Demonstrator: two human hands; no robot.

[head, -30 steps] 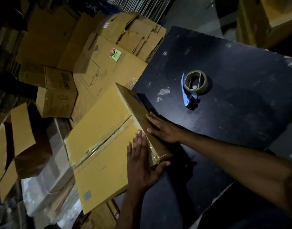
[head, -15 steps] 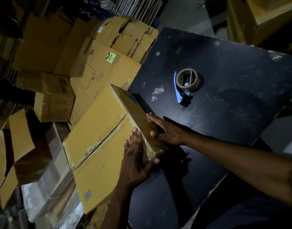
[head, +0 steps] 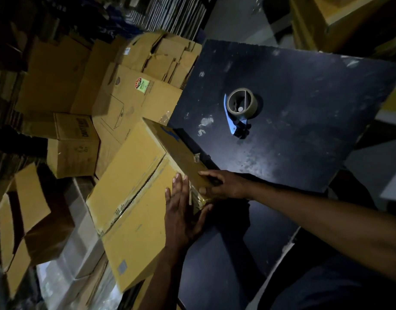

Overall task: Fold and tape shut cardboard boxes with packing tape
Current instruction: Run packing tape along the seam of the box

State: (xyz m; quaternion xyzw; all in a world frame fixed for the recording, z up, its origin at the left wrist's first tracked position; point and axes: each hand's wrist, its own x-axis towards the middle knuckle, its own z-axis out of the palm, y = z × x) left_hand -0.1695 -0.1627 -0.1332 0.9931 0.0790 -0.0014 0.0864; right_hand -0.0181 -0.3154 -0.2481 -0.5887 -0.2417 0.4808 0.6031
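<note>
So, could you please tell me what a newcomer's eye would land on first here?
Probably the yellow cardboard box at centre, taped along its seam, with the left hand flat on top and the right hand against its side. Next, the tape dispenser alone on the dark table, then the heap of boxes at left.

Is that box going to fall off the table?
Maybe. The box sits tilted, with much of it sticking out past the table edge over the pile of boxes. The left hand lies flat on top and the right hand presses its side, steadying it.
</note>
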